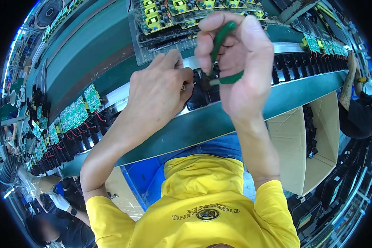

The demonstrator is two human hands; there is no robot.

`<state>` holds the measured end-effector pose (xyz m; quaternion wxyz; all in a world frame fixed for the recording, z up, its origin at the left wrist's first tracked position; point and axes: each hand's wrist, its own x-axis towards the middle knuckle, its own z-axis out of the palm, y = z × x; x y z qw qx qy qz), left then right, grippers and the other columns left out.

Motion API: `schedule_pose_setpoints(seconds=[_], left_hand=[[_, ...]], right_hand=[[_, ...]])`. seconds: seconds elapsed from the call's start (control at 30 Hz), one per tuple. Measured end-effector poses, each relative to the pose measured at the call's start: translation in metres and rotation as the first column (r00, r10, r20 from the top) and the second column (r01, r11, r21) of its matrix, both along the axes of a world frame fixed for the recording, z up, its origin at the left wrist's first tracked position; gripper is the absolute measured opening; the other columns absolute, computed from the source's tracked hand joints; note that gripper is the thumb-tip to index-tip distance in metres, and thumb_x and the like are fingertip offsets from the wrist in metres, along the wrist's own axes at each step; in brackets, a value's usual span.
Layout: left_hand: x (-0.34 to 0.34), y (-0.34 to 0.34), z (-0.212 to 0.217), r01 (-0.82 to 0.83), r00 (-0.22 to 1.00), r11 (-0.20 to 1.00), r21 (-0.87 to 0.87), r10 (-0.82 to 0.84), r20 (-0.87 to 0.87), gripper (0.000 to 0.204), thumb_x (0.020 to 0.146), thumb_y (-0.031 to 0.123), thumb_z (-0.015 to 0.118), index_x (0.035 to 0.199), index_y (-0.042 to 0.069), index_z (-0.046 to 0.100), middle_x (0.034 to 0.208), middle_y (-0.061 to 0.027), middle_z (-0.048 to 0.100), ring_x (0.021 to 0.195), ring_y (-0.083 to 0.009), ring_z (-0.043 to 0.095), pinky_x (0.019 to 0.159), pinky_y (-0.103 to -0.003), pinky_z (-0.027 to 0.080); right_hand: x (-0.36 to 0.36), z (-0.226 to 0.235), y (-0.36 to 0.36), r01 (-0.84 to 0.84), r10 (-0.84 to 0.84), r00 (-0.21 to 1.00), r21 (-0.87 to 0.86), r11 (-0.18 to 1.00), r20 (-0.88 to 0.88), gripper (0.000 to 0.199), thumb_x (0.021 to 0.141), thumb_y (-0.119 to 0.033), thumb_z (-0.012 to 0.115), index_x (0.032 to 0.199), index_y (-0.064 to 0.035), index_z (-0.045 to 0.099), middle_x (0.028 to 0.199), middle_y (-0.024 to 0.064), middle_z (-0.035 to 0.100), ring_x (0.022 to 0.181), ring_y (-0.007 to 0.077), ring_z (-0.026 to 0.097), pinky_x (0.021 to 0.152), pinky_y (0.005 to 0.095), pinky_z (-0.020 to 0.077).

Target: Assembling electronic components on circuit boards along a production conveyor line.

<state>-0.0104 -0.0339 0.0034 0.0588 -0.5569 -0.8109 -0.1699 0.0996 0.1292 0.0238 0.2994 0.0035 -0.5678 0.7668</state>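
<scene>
My right hand point(250, 68) is wrapped round a pair of pliers with green handles point(231, 77). The handles are spread apart, and the metal jaws point left toward a black plastic case point(198, 97) on the workbench. At the left side of this case my left hand point(155, 89) is closed, thumb and fingers pressed together. Its fingers hide most of what they pinch; only a small yellowish edge shows near the thumb. The exact kind of pliers is hard to tell, as the jaws are small and partly dark.
Stacked trays of yellow-and-black circuit boards point(153, 20) stand beyond my hands. A row of black cases with green boards point(74, 113) and red wires runs left; another row continues right. An open cardboard box point(287, 144) stands at lower right. Other people work on both sides.
</scene>
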Motion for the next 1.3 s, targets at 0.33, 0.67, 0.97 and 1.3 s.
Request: schedule_pose_setpoints(seconds=[0.33,0.67,0.97,1.3], left_hand=[[-0.005,0.000,-0.005,-0.017,0.995,1.000,-0.020,0.019,0.103,0.007,0.091,0.018,0.082,0.090,0.011,0.083,0.106,-0.0094,0.065,0.089,-0.0302,0.068,0.065,-0.043,0.056],[-0.005,0.000,-0.007,-0.017,0.994,1.000,0.006,0.017,0.109,0.010,0.092,0.019,0.080,0.090,0.010,0.084,0.103,-0.0124,0.065,0.089,-0.0324,0.069,0.065,-0.044,0.056],[-0.007,0.005,0.012,-0.007,0.991,0.987,-0.163,0.028,0.127,0.011,0.091,0.017,0.082,0.100,0.011,0.082,0.107,-0.0064,0.065,0.092,-0.0314,0.070,0.075,-0.044,0.057],[-0.036,0.046,0.024,0.058,0.994,0.996,0.063,-0.052,-0.099,0.036,0.091,0.005,0.078,0.127,0.011,0.072,0.133,-0.0088,0.073,0.115,-0.0346,0.070,0.099,-0.045,0.059]], right_hand=[[-0.035,-0.023,-0.016,0.031,-0.055,0.992,-0.200,0.979,-0.117,0.033,0.120,-0.027,0.048,0.114,-0.0027,0.070,0.082,-0.0001,0.053,0.071,0.0107,0.042,0.066,0.0271,0.0367],[-0.041,-0.042,-0.022,0.010,-0.037,0.991,-0.210,0.978,-0.125,0.025,0.117,-0.020,0.054,0.101,-0.0059,0.066,0.080,-0.0002,0.055,0.070,0.0095,0.040,0.065,0.0260,0.0351],[0.001,0.006,-0.033,0.209,-0.210,0.978,-0.013,0.978,-0.007,0.016,0.108,-0.017,0.070,0.110,-0.0068,0.081,0.102,0.0060,0.067,0.076,0.0131,0.048,0.068,0.0278,0.0416],[0.067,-0.044,-0.016,-0.029,-0.494,0.869,0.999,-0.032,0.009,0.025,0.091,-0.020,0.091,0.116,-0.0200,0.090,0.114,0.0044,0.060,0.090,0.0258,0.056,0.077,0.0391,0.0508]])
